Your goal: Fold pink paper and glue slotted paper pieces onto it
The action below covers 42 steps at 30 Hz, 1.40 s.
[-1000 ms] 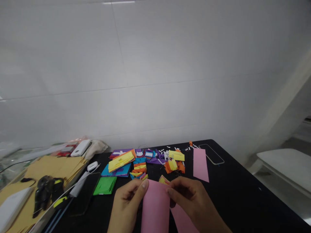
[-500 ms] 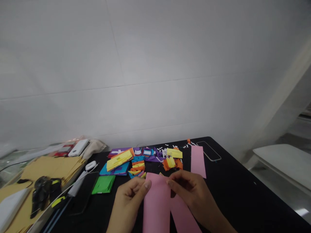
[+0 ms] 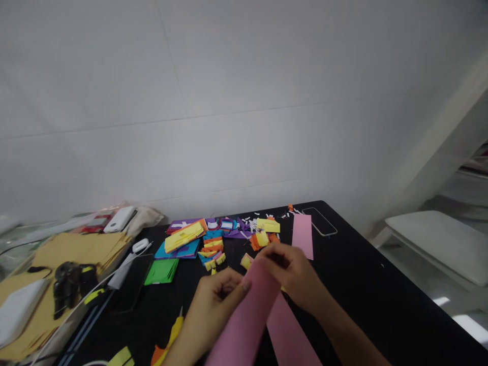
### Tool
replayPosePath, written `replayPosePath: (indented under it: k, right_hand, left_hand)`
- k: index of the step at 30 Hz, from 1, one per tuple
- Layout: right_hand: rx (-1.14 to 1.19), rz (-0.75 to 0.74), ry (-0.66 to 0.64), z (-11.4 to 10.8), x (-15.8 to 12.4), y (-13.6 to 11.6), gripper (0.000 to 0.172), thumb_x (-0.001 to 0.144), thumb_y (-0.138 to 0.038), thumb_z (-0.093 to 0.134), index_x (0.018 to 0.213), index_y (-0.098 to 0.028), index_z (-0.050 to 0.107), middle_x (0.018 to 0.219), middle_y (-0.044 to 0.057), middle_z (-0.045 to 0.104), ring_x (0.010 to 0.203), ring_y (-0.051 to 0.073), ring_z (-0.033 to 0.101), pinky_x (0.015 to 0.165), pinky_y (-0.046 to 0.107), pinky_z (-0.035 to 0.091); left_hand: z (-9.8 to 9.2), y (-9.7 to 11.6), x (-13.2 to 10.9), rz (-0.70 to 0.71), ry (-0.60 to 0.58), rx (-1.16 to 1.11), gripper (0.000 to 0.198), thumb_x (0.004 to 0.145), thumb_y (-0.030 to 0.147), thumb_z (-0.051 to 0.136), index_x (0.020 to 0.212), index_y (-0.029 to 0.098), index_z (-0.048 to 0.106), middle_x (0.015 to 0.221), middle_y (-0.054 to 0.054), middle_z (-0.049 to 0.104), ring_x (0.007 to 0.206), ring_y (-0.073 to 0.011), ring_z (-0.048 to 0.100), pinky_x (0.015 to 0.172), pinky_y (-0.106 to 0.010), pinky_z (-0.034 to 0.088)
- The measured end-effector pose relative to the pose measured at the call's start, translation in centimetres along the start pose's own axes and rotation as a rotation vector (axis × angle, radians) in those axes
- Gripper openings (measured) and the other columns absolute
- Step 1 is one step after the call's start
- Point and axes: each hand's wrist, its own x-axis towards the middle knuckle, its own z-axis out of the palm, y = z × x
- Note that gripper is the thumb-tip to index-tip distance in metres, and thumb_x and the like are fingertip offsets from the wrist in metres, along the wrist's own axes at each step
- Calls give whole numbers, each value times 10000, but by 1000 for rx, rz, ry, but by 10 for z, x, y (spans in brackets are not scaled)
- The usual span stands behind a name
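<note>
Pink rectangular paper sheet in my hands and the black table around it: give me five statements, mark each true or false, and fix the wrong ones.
1. The left hand and the right hand both hold the pink rectangular paper sheet. True.
2. The bright green folded papers lie to the right of both hands. False: they lie to the left.
3. A yellow tool with a pointed tip lies left of the left forearm. True.
4. The white flat-topped stool stands left of the black table. False: it stands on the right.
5. A flat pink paper strip lies beyond the right hand. True.
</note>
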Motion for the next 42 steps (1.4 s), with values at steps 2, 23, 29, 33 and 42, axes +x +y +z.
replayPosePath:
  k: [2,23,29,33,42]
  right_hand:
    - [47,-5,160,-11,3,-1,279,889,-487,740,842,-213,767,850,52,782,820,229,704,754,342,542]
    - [103,23,-277,24,-8,12,279,890,-397,826,1097,-225,751,1056,55,824,978,213,777,923,388,607]
    - [189,51,-121,15,-5,9,258,883,-403,829,1045,-227,733,1055,55,812,985,214,762,910,377,591]
    - [249,60,-162,15,-8,4,319,832,-394,882,1050,-227,721,1032,45,798,974,211,754,889,358,596]
    - [137,34,-33,19,-11,6,336,801,-482,913,981,-226,790,925,39,811,858,221,756,769,355,610]
  left_hand:
    - [-14,3,0,-2,-5,19,522,858,659,775,722,158,727,599,19,494,582,-119,382,547,-232,270]
    - [-23,7,3,110,70,10,258,864,434,790,832,179,795,747,-23,713,684,-152,615,610,-242,451]
    - [-27,9,3,116,142,-119,280,872,438,822,812,181,726,635,-9,716,563,-131,643,585,-241,518]
    - [-23,8,1,131,89,-97,278,885,410,825,775,176,724,630,-11,720,552,-115,633,568,-220,504]
    - [-17,5,-4,125,55,-43,224,889,392,847,857,174,803,731,-23,763,648,-131,678,620,-221,521]
